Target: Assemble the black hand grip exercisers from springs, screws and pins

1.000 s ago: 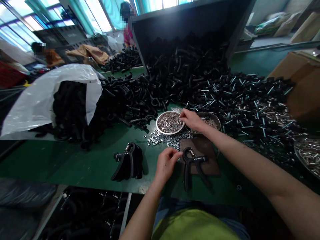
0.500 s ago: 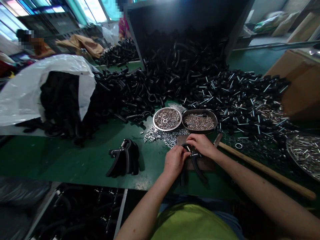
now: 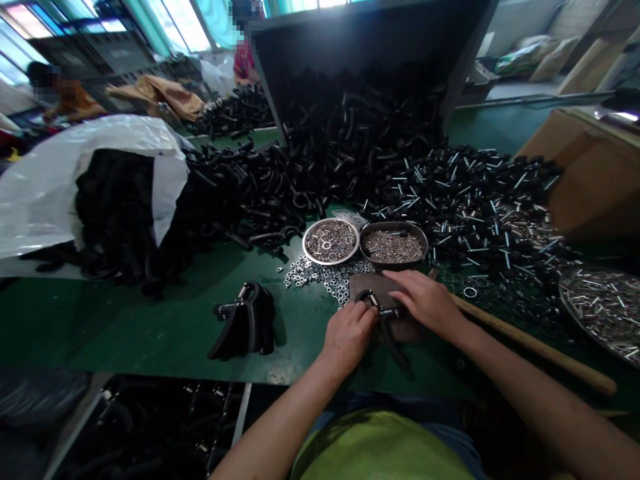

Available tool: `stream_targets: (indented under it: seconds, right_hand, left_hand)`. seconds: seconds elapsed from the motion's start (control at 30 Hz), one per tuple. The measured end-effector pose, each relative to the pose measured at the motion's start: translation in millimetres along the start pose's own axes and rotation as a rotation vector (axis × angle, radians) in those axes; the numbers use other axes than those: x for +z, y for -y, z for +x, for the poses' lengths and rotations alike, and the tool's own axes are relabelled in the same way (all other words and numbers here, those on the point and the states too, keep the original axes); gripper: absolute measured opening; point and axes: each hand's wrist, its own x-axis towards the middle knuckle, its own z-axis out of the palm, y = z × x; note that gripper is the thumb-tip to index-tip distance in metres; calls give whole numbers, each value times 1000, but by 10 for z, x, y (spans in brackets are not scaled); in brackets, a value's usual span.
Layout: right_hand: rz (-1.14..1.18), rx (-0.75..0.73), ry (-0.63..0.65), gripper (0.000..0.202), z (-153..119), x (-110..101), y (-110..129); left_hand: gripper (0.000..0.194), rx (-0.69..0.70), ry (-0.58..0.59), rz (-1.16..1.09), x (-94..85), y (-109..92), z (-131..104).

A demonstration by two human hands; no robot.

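A black hand grip strengthener (image 3: 393, 341) with a small metal spring rests over a flat brownish plate (image 3: 361, 285) at the bench's front edge. My left hand (image 3: 347, 333) is closed around its left handle, fingertips close by the spring; that handle is mostly hidden. My right hand (image 3: 434, 305) is open, its fingers stretched out over the plate just beside the strengthener's right end. Whether the right fingers touch it I cannot tell. To the left, several similar grip strengtheners (image 3: 255, 320) stand together on the green bench (image 3: 170, 333).
A round bowl (image 3: 306, 250) and an oval tin (image 3: 425, 247) hold small metal parts, with loose nuts (image 3: 340, 283) before them. A wooden-handled hammer (image 3: 540, 340) lies right. Behind are heaped black handles (image 3: 260, 180), black-headed screws (image 3: 460, 187) and a carton (image 3: 590, 173).
My right hand has come off the spring area of the strengthener, moving right, and its fingers have spread. My left hand keeps its hold. The whole view has shifted slightly.
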Motion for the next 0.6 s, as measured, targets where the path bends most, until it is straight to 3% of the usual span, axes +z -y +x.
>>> stream_targets:
  seconds: [0.07, 0.13, 0.27, 0.37, 0.53, 0.6]
  right_hand:
    - [-183, 145, -33, 30, -275, -103, -231]
    - [-359, 255, 10, 27, -564, -123, -480]
    - [-524, 338, 68, 19, -886, -40, -739]
    - [-465, 346, 27, 23, -815, -94, -580]
    - [52, 197, -68, 36, -473, -265, -46]
    - [133, 151, -27, 37, -385, -238, 70]
  left_hand:
    - [32, -85, 50, -4, -68, -59, -102]
    - [45, -175, 122, -14, -107, -116, -185]
    - [57, -241, 275, -54, -99, -156, -235]
    - [59, -236, 316, -83, -83, -146, -215]
    - [61, -235, 335, -87, -118, -169, -199]
    - [62, -237, 328, -78, -121, -183, -205]
